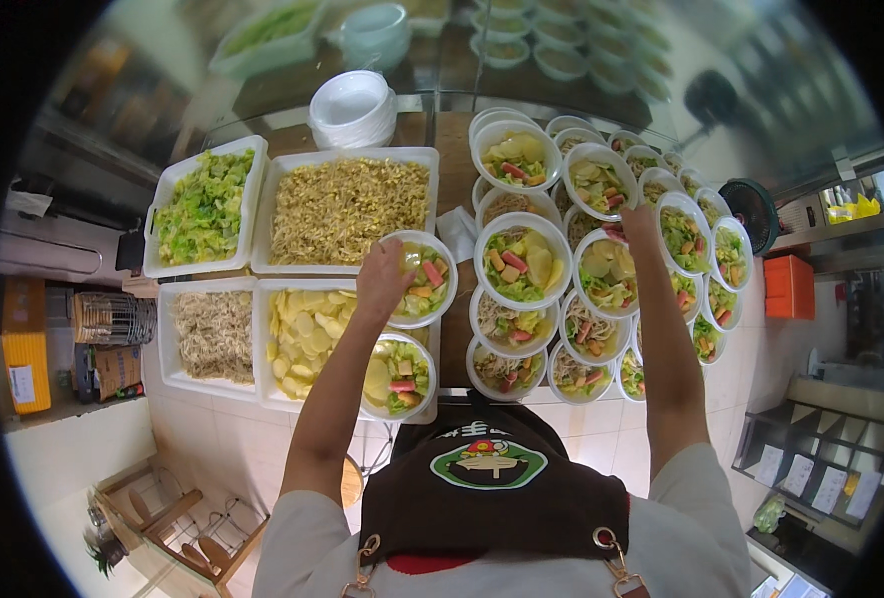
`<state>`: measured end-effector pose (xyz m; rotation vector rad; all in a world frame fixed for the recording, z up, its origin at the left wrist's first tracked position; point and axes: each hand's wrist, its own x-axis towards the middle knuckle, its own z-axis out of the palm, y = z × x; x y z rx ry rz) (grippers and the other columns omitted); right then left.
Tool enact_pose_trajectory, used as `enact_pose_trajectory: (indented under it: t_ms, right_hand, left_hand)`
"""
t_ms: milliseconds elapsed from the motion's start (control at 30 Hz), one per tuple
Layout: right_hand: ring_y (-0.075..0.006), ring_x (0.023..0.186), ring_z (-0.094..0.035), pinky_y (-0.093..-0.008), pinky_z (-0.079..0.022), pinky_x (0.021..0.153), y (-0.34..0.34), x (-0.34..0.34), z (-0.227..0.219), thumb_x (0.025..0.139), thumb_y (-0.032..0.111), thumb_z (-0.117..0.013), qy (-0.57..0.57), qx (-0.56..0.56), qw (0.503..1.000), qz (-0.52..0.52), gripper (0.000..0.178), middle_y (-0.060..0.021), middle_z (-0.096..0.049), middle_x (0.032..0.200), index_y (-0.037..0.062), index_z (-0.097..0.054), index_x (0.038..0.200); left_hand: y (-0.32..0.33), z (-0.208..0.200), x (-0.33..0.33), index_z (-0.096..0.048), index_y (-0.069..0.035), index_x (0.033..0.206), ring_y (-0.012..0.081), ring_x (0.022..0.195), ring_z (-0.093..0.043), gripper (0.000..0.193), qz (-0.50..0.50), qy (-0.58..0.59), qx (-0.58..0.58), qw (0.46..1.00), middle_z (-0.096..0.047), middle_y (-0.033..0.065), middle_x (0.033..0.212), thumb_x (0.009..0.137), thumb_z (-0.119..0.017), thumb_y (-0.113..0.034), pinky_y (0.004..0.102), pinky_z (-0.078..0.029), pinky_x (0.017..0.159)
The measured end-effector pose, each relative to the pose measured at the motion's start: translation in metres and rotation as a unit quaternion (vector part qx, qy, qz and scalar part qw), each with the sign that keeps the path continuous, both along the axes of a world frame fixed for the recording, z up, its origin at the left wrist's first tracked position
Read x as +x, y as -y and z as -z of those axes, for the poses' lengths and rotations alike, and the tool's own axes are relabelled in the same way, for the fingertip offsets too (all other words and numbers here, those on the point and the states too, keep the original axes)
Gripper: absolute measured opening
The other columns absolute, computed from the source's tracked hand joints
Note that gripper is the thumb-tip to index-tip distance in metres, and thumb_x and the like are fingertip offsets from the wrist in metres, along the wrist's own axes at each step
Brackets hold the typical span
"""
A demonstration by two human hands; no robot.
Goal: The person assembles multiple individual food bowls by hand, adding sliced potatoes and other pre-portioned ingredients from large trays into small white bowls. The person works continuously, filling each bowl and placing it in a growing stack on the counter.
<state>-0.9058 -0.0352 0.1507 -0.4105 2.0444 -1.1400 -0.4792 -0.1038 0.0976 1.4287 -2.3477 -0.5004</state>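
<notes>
My left hand [383,280] is closed on the left rim of a round white bowl [434,289], held at the right edge of the trays. Chopped lettuce, pale slices, pink sausage pieces and tan chunks lie in it. Below it is another filled bowl [403,381], partly behind my wrist. At the right, my right hand [637,225] grips the near right rim of a similar filled bowl [594,181], tilted among the stacked bowls. Fingers of both hands are partly hidden by the rims. Beneath my right hand sits a filled bowl [605,269].
White trays hold chopped lettuce [203,209], bean sprouts [347,209], pale thin strands [213,334] and yellowish slices [307,324]. Empty white bowls [352,105] are stacked behind them. Several filled bowls [522,264] crowd the right side in layers. A dark fan [749,214] stands beyond them.
</notes>
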Motion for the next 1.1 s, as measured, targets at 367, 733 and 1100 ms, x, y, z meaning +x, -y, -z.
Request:
enact_pose_trajectory:
  t_ms: [367, 733, 1100]
  right_hand:
    - [-0.0183, 0.055, -0.063, -0.0258, -0.050, 0.043, -0.110, 0.116, -0.025, 0.085, -0.001, -0.046, -0.026, -0.178, 0.981, -0.066, 0.041, -0.0156, -0.052, 0.113, -0.0012, -0.039, 0.125]
    - [-0.0114, 0.053, -0.057, -0.0237, -0.048, 0.048, -0.255, 0.152, -0.009, 0.090, 0.010, -0.050, 0.132, -0.089, 0.987, -0.029, 0.022, -0.0078, -0.059, 0.093, 0.0010, -0.050, 0.110]
    - [-0.0135, 0.057, -0.062, -0.0222, -0.049, 0.049, -0.340, 0.058, 0.006, 0.091, 0.009, -0.047, 0.136, -0.129, 0.972, 0.139, 0.024, -0.0088, -0.061, 0.092, -0.0017, -0.050, 0.113]
  left_hand:
    - [0.017, 0.023, 0.001, -0.060, -0.004, 0.095, 0.0307, 0.079, -0.058, 0.023, -0.043, -0.089, 0.040, 0.994, -0.055, 0.0149, 0.088, 0.080, -0.061, -0.021, 0.0386, -0.047, 0.068]
    - [0.068, -0.077, -0.272, -0.060, 0.000, 0.097, 0.0345, 0.082, -0.055, 0.023, 0.233, -0.290, 0.020, 0.928, -0.058, 0.0174, 0.089, 0.082, -0.059, -0.018, 0.0370, -0.044, 0.072]
    - [0.011, -0.064, -0.425, -0.059, -0.003, 0.092, 0.0222, 0.063, -0.059, 0.028, 0.267, -0.141, 0.193, 0.934, -0.061, 0.0089, 0.074, 0.083, -0.060, -0.030, 0.0344, -0.049, 0.063]
